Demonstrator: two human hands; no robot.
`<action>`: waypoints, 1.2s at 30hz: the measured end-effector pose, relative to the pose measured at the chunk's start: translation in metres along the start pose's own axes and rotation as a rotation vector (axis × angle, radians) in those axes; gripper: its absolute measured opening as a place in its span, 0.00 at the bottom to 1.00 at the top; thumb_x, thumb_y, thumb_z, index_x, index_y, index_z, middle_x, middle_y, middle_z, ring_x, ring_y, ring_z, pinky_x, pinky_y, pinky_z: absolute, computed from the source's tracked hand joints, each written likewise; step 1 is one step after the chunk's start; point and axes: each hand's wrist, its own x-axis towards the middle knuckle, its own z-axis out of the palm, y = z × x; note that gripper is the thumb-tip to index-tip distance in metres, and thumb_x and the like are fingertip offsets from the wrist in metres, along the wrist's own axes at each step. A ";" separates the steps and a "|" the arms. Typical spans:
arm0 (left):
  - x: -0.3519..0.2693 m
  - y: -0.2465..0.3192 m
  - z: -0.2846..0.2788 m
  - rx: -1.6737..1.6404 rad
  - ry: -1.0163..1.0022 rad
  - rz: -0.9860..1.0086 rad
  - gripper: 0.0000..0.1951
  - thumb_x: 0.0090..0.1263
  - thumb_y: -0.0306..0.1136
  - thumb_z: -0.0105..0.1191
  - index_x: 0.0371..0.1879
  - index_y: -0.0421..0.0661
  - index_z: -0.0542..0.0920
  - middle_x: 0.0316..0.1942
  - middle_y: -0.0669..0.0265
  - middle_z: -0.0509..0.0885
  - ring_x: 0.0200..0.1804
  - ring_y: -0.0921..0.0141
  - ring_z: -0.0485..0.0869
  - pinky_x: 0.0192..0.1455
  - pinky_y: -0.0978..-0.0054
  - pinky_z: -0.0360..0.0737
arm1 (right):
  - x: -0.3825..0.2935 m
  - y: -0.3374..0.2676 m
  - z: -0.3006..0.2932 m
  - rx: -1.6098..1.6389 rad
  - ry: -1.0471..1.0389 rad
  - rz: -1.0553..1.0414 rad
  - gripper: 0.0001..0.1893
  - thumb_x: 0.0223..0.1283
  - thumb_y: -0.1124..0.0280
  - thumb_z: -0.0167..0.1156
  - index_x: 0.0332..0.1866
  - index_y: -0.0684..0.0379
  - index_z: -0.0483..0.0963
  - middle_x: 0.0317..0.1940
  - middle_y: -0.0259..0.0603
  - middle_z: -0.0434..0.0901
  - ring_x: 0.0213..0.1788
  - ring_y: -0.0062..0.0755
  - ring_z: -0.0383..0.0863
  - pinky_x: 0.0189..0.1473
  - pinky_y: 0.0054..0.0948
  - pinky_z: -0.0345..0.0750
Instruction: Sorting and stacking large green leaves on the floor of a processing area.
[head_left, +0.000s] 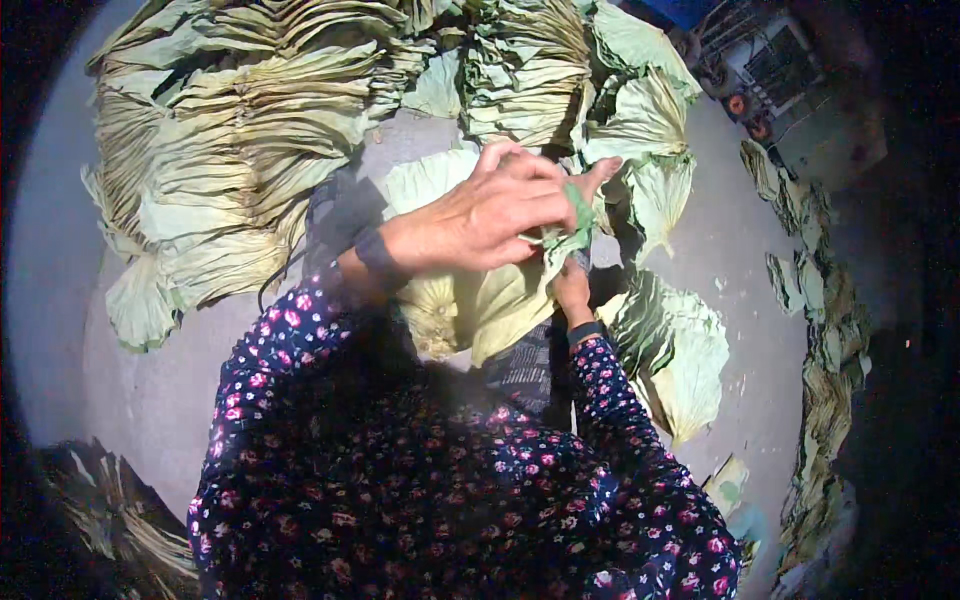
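Note:
Large dried pale-green leaves, which look like lotus leaves, surround me. My left hand (499, 206) reaches across in front of my body with bent fingers, gripping the crumpled green edge of a dried leaf (510, 304). The leaf's yellowish part hangs down towards my lap. Just below and right of that grip is my right hand (574, 287), against the leaf's right edge; its fingers are partly hidden, so its hold cannot be told. Another folded leaf (429, 304) with a round centre lies under my left forearm. A pale leaf (427, 178) shows beyond my left wrist.
Thick rows of folded dried leaves (240, 150) lie ahead left, with another stack (525, 75) ahead. Loose leaves (686, 352) rest on the grey floor (757, 405) at right. A bare foot (602, 171) is beyond my hands. More leaves (825, 375) line the far right; a wheeled metal machine (772, 60) stands upper right.

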 end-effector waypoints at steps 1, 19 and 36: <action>-0.002 0.006 -0.001 -0.080 -0.014 -0.054 0.25 0.59 0.33 0.65 0.58 0.50 0.81 0.55 0.64 0.83 0.68 0.57 0.77 0.75 0.48 0.59 | 0.000 0.002 0.000 -0.011 0.028 -0.047 0.30 0.66 0.49 0.66 0.69 0.53 0.80 0.58 0.59 0.88 0.61 0.60 0.87 0.65 0.50 0.81; -0.085 -0.025 -0.043 0.150 -0.188 -0.292 0.19 0.59 0.42 0.70 0.48 0.51 0.88 0.49 0.67 0.80 0.58 0.58 0.75 0.66 0.51 0.63 | 0.048 0.067 0.034 0.735 -0.087 0.061 0.17 0.68 0.67 0.72 0.56 0.65 0.85 0.38 0.34 0.87 0.35 0.25 0.81 0.40 0.29 0.78; -0.208 -0.111 -0.051 -0.526 0.129 -1.323 0.21 0.79 0.41 0.64 0.61 0.37 0.87 0.55 0.66 0.92 0.56 0.73 0.87 0.66 0.72 0.79 | 0.066 0.025 -0.062 0.528 0.838 -0.264 0.17 0.74 0.65 0.68 0.55 0.70 0.81 0.46 0.51 0.89 0.47 0.41 0.85 0.55 0.39 0.80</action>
